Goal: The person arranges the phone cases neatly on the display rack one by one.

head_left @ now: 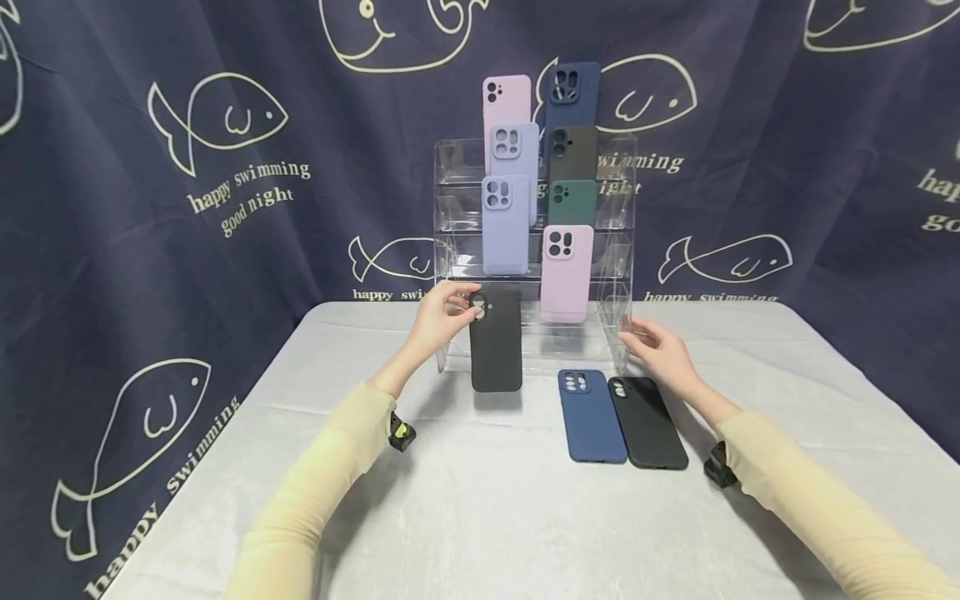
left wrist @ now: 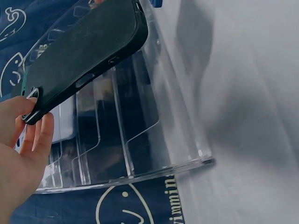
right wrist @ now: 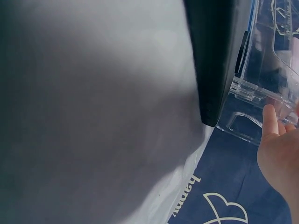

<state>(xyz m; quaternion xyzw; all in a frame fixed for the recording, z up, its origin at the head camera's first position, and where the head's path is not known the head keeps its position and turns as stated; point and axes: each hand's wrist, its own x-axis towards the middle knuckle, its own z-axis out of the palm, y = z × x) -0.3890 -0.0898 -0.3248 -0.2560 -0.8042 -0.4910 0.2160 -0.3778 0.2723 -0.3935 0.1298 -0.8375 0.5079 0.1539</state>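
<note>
My left hand (head_left: 442,312) pinches a black phone case (head_left: 497,346) at its camera-hole corner. The case stands upright before the lower left of a clear tiered display rack (head_left: 611,304). In the left wrist view, the thumb lies at the camera hole of this phone case (left wrist: 84,51), with fingers behind it. My right hand (head_left: 663,354) grips the rack's right side near the bottom; the right wrist view has the thumb at the clear panel (right wrist: 250,95). Beside that hand, a blue phone case (head_left: 592,417) and another black phone case (head_left: 648,425) lie on the table.
Phone cases stand in two columns on the rack: pink (head_left: 566,279), lavender (head_left: 505,237), green (head_left: 573,204), dark brown (head_left: 573,154), blue (head_left: 573,92) and others. A dark fish-print curtain (head_left: 300,275) hangs behind the white-covered table (head_left: 487,500).
</note>
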